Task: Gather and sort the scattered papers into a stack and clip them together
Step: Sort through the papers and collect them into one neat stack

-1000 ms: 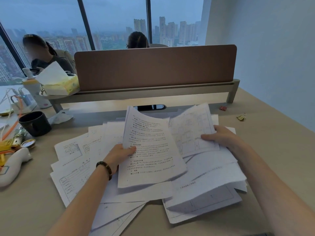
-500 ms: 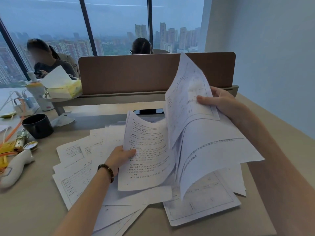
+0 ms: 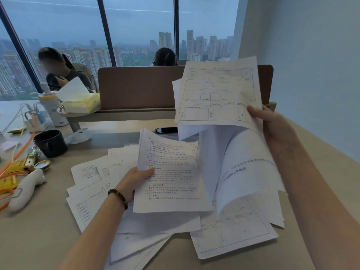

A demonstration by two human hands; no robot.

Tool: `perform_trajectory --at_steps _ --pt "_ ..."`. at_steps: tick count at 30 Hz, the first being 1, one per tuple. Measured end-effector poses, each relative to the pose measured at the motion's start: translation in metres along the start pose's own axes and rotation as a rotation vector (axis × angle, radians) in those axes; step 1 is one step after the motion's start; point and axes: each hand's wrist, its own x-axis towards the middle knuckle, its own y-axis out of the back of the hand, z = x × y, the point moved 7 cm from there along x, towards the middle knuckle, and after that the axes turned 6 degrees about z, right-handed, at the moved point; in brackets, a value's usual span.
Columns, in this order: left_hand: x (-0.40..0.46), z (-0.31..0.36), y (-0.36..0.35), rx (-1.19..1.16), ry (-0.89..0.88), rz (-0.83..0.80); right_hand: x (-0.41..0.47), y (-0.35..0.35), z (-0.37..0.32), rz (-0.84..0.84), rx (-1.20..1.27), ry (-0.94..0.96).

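Note:
Printed white papers (image 3: 91,184) lie scattered and overlapping on the beige desk (image 3: 39,240). My left hand (image 3: 134,180) pinches the left edge of a small bundle of text pages (image 3: 171,172), lifted slightly above the pile. Up at the right, my right hand (image 3: 272,129) grips a bunch of sheets (image 3: 218,94) by their right edge. The top sheet is a form with boxes and faces me. The lower sheets of that bunch curl down and hang over the pile. No clip is visible.
A black mug (image 3: 51,143) stands at the left, beside orange cables, a white handheld device (image 3: 25,190) and small clutter. A brown divider panel (image 3: 136,86) crosses the back of the desk, with a tissue box (image 3: 81,102) at its left end. Two people sit beyond it.
My right hand has lifted its bunch of sheets off the desk, higher and upright, so the form page now faces me. My left hand and its pages have hardly moved.

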Motion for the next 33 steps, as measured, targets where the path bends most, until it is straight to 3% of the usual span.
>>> perform_trajectory --at_steps 15,18,24,30,33 --pt "-0.004 0.001 0.013 -0.059 0.011 0.024 0.006 -0.034 -0.014 -0.028 0.214 0.057" --pt "-0.006 0.009 0.012 -0.094 -0.016 0.017 0.007 -0.016 0.006 0.084 0.127 0.001" --pt "-0.007 0.013 0.013 -0.237 -0.039 -0.012 -0.002 0.032 0.076 0.224 -0.145 -0.319" --pt "-0.005 0.004 0.014 -0.197 -0.014 0.052 0.006 0.059 0.122 0.212 -0.496 -0.404" --pt "-0.004 0.0 0.015 -0.101 -0.006 0.097 0.006 0.072 0.145 0.233 -0.534 -0.446"
